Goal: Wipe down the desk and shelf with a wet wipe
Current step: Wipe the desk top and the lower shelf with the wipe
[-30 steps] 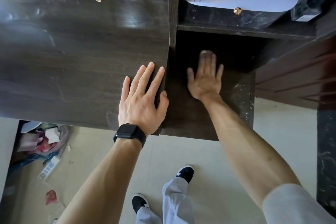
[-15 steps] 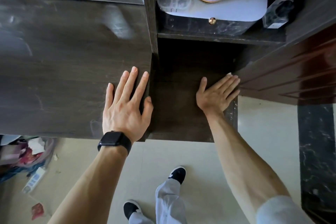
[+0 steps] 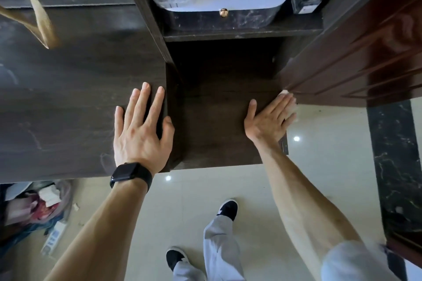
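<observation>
Desk [image 3: 68, 109]: dark top; left hand [image 3: 139, 130] flat on it, fingers straight, empty. Shelf [image 3: 217, 125]: lower board alongside. Right hand [image 3: 268, 121]: straight fingers pressing wet wipe [image 3: 285, 92] onto shelf's right edge. Wipe: likely soft, limp, damp; best pinned under flat fingertips.

Dark brown wood-grain desk [image 3: 68, 102], darker brown shelf [image 3: 217, 125], white wipe [image 3: 284, 92], black watch [image 3: 131, 174], red-brown door [image 3: 365, 52], cream floor [image 3: 319, 166], black stone strip [image 3: 392, 155] veined white, grey trousers [image 3: 219, 242], black shoes [image 3: 228, 206], tan strap [image 3: 40, 18]
</observation>
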Motion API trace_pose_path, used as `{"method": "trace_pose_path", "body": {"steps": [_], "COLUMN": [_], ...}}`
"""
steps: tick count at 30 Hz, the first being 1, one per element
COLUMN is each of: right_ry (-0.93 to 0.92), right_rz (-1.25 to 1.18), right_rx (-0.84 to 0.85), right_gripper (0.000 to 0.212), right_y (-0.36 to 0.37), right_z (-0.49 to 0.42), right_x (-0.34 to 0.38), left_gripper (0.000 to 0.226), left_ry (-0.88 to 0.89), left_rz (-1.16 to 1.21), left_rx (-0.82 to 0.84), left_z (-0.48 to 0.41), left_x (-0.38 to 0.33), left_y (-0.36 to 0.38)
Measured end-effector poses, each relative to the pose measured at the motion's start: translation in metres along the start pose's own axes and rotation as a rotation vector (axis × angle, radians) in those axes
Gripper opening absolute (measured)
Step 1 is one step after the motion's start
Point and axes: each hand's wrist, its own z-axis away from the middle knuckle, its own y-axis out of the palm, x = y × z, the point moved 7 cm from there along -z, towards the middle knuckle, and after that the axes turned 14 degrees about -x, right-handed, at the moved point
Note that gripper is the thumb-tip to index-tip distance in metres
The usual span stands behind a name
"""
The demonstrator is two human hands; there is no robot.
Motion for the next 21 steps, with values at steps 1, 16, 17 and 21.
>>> {"method": "trace_pose_path", "body": {"steps": [1,16,17,21], "right_ry": [0.008,0.135,0.155,0.044], "right_rz": [-0.022,-0.067,-0.072,-0.047], "right_rx": [-0.009,-0.047,-0.053,-0.017], "right_gripper": [0.090,0.086,0.086,0.083], "right_y": [0.000,0.001,0.001,-0.002], "right_z": [0.007,0.062,0.073,0.129], "right_x": [-0.005,-0.059,-0.067,-0.088], "left_gripper": [0.059,0.057,0.056,0.056], "left_ry": [0.000,0.003,0.004,-0.001], "left_rz": [0.000,0.008,0.009,0.004], "left_rx": [-0.001,-0.023,-0.023,-0.026], "left_z": [0.001,0.002,0.002,0.002], "left_x": [0.000,-0.003,-0.002,-0.001], "left_y": [0.000,-0.001,-0.001,-0.001]}}
